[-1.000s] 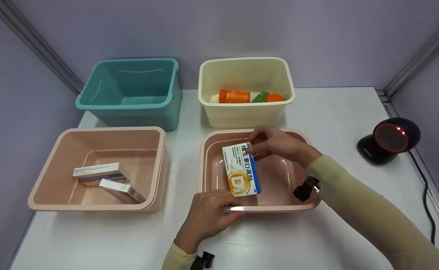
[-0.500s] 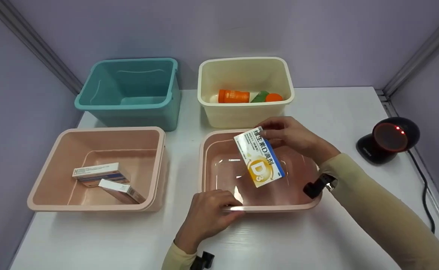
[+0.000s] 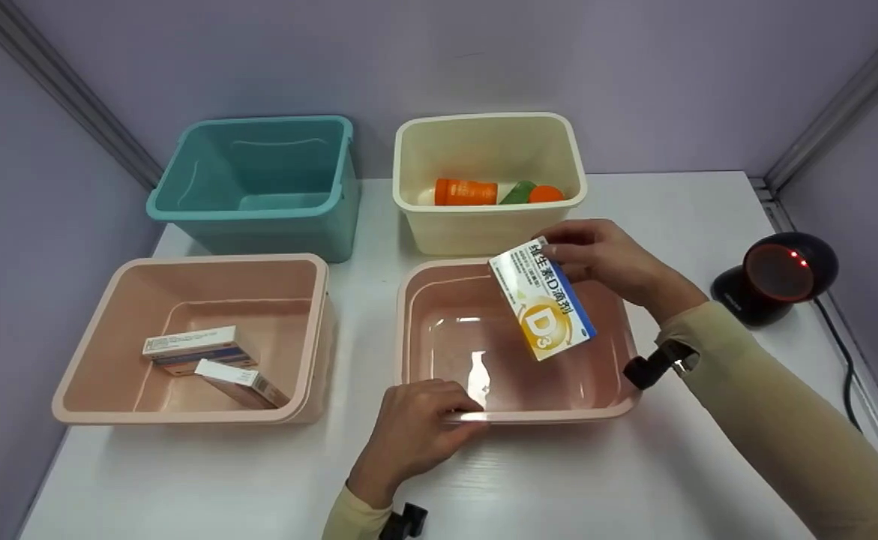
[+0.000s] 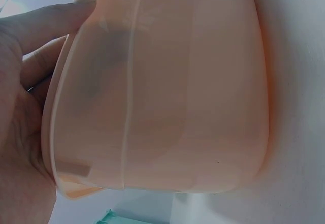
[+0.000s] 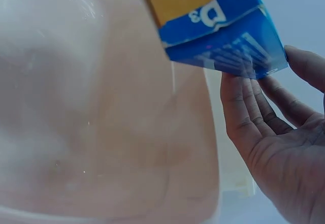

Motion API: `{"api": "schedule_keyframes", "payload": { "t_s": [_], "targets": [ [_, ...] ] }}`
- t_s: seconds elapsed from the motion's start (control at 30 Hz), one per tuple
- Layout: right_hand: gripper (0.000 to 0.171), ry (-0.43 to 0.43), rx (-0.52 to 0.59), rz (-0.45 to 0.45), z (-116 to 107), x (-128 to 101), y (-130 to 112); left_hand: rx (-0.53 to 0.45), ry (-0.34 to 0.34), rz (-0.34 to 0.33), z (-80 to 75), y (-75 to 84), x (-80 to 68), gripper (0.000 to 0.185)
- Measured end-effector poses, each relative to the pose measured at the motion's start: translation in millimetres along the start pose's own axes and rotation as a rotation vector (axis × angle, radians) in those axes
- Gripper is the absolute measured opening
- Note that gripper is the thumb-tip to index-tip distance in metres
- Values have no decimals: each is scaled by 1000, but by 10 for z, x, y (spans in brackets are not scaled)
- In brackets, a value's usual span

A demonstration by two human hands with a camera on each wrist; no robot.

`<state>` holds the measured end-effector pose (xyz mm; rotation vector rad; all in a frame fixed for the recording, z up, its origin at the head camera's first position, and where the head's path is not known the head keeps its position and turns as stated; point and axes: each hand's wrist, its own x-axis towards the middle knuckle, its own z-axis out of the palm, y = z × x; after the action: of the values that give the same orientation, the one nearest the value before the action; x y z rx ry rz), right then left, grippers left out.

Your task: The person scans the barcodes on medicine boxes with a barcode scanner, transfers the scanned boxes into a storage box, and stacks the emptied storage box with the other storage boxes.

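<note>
A white, blue and yellow medicine box (image 3: pixel 541 298) marked D3 hangs tilted over the right pink bin (image 3: pixel 453 367). My right hand (image 3: pixel 607 259) pinches its upper end between thumb and fingers. In the right wrist view the blue side of the medicine box (image 5: pixel 228 41) faces the camera, with the right hand (image 5: pixel 284 127) below it. At the front rim of that bin my left hand (image 3: pixel 422 427) grips the edge. The left wrist view shows the left hand (image 4: pixel 30 82) with its thumb outside the pink bin's wall (image 4: pixel 162 92) and its fingers inside.
Another pink bin (image 3: pixel 319 315) at left holds two medicine boxes (image 3: pixel 195 346). Behind stand a teal bin (image 3: pixel 259 214) and a cream bin (image 3: pixel 491 225) containing an orange bottle (image 3: pixel 465 192) and other items. A black scanner (image 3: pixel 780 274) with red lights and a cable stands at right.
My right hand has lifted the medicine box up and to the right out of the right pink bin, tilting it. The left hand has stayed on the rim.
</note>
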<state>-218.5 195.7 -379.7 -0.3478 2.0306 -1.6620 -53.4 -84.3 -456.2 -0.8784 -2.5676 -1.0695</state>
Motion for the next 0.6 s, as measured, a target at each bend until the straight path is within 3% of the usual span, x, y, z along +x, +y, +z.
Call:
{"api": "schedule_keyframes", "payload": {
  "t_s": [0.17,0.4,0.6],
  "targets": [
    [47,48,8,23,-56,-68,-46,-2,3,8,8,2,6,10],
    [50,157,-65,28,-182,-186,-135,8,1,4,10,-2,12,10],
    [49,182,-6,-30,-328,-287,-110,14,-9,-1,2,-6,15,10]
  ]
}}
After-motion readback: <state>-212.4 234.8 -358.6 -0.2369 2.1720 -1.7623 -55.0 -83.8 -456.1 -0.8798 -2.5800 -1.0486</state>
